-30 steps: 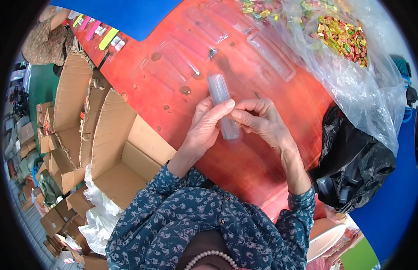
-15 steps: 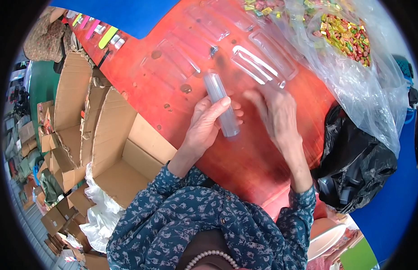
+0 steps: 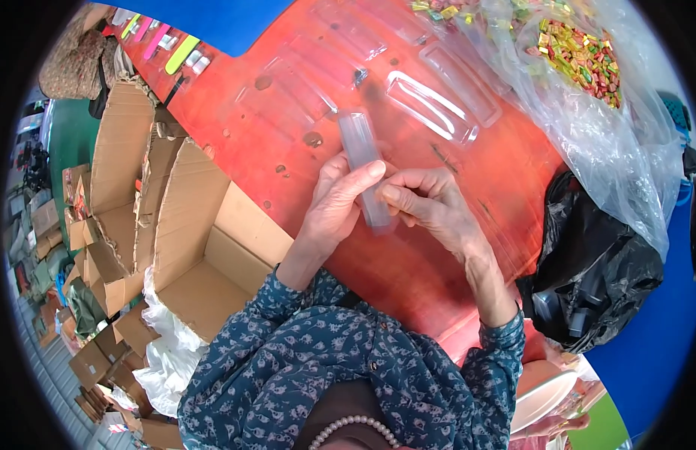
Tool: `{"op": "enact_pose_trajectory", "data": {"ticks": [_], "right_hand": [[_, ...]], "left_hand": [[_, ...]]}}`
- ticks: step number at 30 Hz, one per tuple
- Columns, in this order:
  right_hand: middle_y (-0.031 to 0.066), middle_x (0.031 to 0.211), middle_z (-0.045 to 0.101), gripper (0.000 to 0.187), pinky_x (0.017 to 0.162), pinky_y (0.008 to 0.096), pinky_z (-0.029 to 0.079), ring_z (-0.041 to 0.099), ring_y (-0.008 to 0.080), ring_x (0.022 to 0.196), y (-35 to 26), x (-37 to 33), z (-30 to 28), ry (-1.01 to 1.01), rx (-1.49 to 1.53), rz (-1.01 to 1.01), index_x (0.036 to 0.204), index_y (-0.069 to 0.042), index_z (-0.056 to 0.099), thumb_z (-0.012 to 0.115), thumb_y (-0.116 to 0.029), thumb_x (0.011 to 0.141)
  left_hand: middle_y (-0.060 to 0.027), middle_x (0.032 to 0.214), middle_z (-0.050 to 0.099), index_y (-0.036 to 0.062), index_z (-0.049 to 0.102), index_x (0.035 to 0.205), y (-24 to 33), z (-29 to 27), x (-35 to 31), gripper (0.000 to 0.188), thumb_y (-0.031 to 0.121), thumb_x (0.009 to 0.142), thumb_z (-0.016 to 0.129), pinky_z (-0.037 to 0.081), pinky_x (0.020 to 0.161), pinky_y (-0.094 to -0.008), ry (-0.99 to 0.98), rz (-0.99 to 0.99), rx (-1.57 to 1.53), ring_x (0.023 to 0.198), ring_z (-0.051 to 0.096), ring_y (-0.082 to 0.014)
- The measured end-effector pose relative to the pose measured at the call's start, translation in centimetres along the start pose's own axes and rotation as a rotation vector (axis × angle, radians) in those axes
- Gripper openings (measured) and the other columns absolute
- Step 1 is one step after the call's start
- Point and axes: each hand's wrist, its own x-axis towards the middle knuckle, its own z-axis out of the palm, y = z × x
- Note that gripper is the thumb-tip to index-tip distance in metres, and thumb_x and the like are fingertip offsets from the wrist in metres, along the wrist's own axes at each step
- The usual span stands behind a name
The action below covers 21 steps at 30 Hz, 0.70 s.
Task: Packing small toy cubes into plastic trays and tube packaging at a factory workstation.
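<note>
A stack of narrow clear plastic trays (image 3: 357, 136) stands tilted above the red table, gripped by my left hand (image 3: 333, 201) with the thumb across its face. My right hand (image 3: 432, 204) is closed in a pinch at the stack's right edge, near its lower end. Whether a single tray is between those fingertips is hard to see. Just beyond my hands, a long clear tray (image 3: 432, 109) lies on the table with light glaring off it. Another clear tray (image 3: 459, 84) lies beside it, and several more are spread toward the far side.
Wrapped candies (image 3: 580, 61) fill a clear plastic bag at the far right. A black plastic bag (image 3: 588, 270) hangs by the right table edge. Open cardboard boxes (image 3: 213, 277) stand at left. Pink and yellow strips (image 3: 183, 55) lie at the far left edge of the red tabletop (image 3: 280, 217).
My right hand has moved left from beside the trays on the table to the stack, its fingers closing at the edge. My left hand still holds the stack in nearly the same place.
</note>
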Motion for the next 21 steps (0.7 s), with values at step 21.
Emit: {"op": "enact_pose_trajectory", "data": {"ticks": [21], "right_hand": [[0.0153, 0.070, 0.057, 0.021, 0.052, 0.0355, 0.048, 0.063, 0.0255, 0.063, -0.6, 0.3, 0.5, 0.280, -0.843, -0.629, 0.084, 0.000, 0.062, 0.067, -0.020, 0.082]], "left_hand": [[-0.0090, 0.096, 0.063, 0.0013, 0.052, 0.114, -0.8, -0.2, 0.3, 0.030, 0.017, 0.090, 0.060, 0.050, 0.077, -0.0291, 0.126, 0.055, -0.004, 0.086, 0.061, -0.0147]]}}
